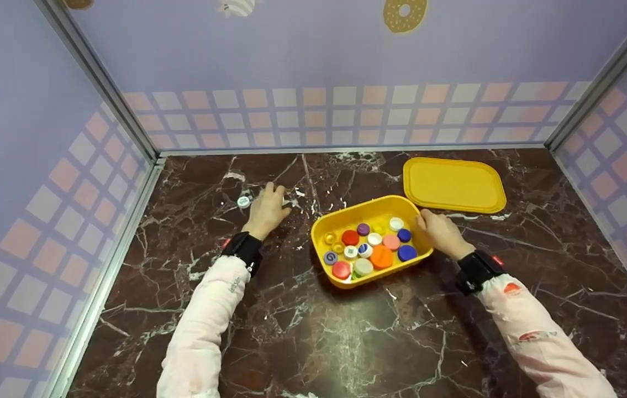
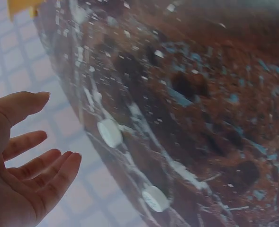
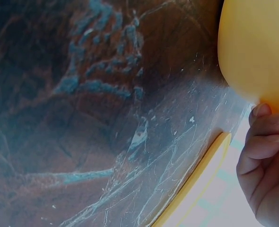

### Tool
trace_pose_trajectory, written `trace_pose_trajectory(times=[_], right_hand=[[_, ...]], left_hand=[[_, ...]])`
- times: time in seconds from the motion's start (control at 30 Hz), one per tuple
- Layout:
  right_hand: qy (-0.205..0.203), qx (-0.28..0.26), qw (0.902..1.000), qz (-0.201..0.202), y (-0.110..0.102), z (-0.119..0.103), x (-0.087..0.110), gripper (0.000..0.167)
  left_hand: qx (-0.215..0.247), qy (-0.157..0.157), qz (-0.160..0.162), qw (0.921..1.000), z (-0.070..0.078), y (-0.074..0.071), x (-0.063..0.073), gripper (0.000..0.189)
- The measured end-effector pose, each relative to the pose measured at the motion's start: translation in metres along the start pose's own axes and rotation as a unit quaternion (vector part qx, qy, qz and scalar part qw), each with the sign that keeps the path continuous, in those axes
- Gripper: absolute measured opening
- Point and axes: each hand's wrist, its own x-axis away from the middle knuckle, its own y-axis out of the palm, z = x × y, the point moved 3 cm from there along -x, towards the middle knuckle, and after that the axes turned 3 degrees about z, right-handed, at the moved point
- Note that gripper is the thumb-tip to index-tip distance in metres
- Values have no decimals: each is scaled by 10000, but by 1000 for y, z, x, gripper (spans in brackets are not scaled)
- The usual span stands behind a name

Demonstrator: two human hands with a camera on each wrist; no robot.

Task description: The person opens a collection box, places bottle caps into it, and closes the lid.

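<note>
My left hand [image 1: 268,213] hovers over the dark marble table, its fingers spread and loosely bent with nothing between them. Just left of it lies a white bottle cap [image 1: 243,202]. The left wrist view shows two caps, a white cap [image 2: 110,133] nearer the thumb and another cap [image 2: 155,198] beyond the fingertips. With thumb and curled fingers, my right hand [image 1: 443,235] grips the right end of a yellow plastic box [image 1: 321,221]. Inside the box lie many bottle caps, among them an orange cap [image 1: 382,257], a red cap [image 1: 350,237] and a blue cap [image 1: 407,253].
A yellow lid [image 1: 454,185] lies flat at the back right, behind the box. Small white scraps [image 1: 299,193] are scattered between the left hand and the box. Patterned panels [image 1: 346,110] enclose the table at the back and both sides.
</note>
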Motion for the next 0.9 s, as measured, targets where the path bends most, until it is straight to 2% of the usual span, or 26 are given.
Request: trace_pose_trajectory(times=[0.2,0.4,0.57,0.7,0.9], right_hand=[[-50,-9,10000,50,0,-1,-1,21],[-112,-35,9997,211,-2,-2,-1,20],[0,-57,9999,124,-1,-1,-1,20],[33,-81,9999,73,1,-1,-1,20],[48,-6,9999,136,0,-1,-1,21]], left_hand=[[8,-437,-256,9987,-15,14,-2,46],[96,-716,-352,9968,-18,23,-6,46],[21,-749,-416,9963,-19,31,-10,53],[-210,-720,-303,9967,-22,35,-13,54],[-229,-946,-345,9947,-30,36,-16,52]])
